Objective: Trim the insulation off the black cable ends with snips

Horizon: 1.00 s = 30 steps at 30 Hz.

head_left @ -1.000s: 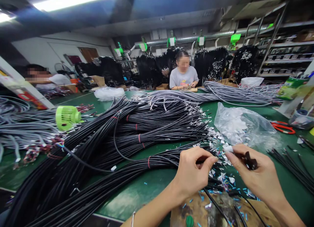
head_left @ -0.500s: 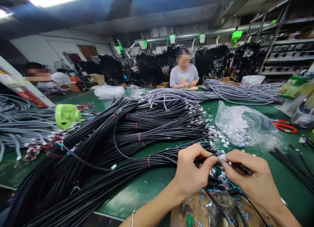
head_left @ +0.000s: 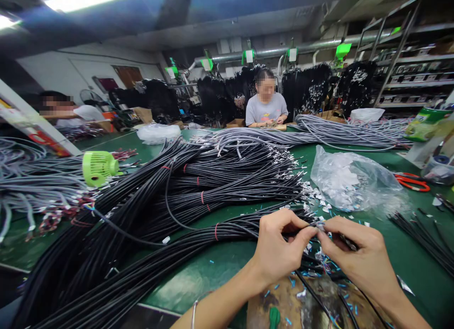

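Observation:
My left hand (head_left: 282, 246) is closed in a pinch on a thin black cable near its end. The fingertips of my right hand (head_left: 360, 251) meet my left fingertips there, pinching the cable's whitish tip, which is mostly covered. A dark, narrow object (head_left: 349, 243) shows under my curled right fingers; its kind is unclear. To the left of my hands runs a bundle of black cables (head_left: 198, 241) bound with a red tie. Below them is a worn, stained board (head_left: 262, 307) with blue snippets on it and cables crossing it.
Further black bundles (head_left: 227, 196) and grey cables (head_left: 262, 137) cover the green table. A clear bag of white scraps (head_left: 349, 182), orange-handled scissors (head_left: 413, 182) and loose black cables (head_left: 422, 239) lie right. A green fan (head_left: 99, 168) stands left. A person (head_left: 266, 104) sits opposite, another (head_left: 67, 111) far left.
The white piece between my fingertips shows less now, and my right fingers have shifted slightly left, closer to my left hand. The left hand keeps its pinch.

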Tool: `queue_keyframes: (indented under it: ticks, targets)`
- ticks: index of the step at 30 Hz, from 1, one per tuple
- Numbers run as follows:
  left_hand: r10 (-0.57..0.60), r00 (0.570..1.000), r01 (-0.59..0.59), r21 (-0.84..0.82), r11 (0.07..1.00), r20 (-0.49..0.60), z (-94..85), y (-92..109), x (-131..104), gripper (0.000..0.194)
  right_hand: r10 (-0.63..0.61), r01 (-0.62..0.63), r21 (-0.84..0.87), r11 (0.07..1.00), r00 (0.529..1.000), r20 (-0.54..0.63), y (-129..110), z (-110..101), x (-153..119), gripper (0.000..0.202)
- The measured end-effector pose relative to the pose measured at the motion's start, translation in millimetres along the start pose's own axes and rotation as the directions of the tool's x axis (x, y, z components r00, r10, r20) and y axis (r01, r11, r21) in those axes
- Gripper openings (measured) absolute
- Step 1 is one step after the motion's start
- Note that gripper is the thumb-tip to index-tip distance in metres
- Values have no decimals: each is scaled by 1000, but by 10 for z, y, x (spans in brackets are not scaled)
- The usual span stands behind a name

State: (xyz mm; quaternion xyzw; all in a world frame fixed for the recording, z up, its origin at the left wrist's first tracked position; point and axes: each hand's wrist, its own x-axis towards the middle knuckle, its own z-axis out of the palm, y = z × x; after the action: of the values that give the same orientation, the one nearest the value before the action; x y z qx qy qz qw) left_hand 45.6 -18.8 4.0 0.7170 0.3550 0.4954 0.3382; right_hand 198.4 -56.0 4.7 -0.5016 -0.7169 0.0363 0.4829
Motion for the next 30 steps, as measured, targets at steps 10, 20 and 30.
queue_keyframes:
  ticks: [10, 20, 30]
  targets:
    - [163, 982, -155, 93, 984, -92, 9, 24, -32, 20, -79, 71, -68, 995, 990, -117, -7, 11, -61, 7]
    - [83, 986, -83, -5, 997, 146, -83, 36, 54, 6, 66, -58, 70, 996, 991, -114, 41, 42, -93, 2]
    - [359, 932, -362, 76, 929, 56, -174, 24, 48, 14, 467, -532, 466, 706, 846, 259, 62, 70, -45, 31]
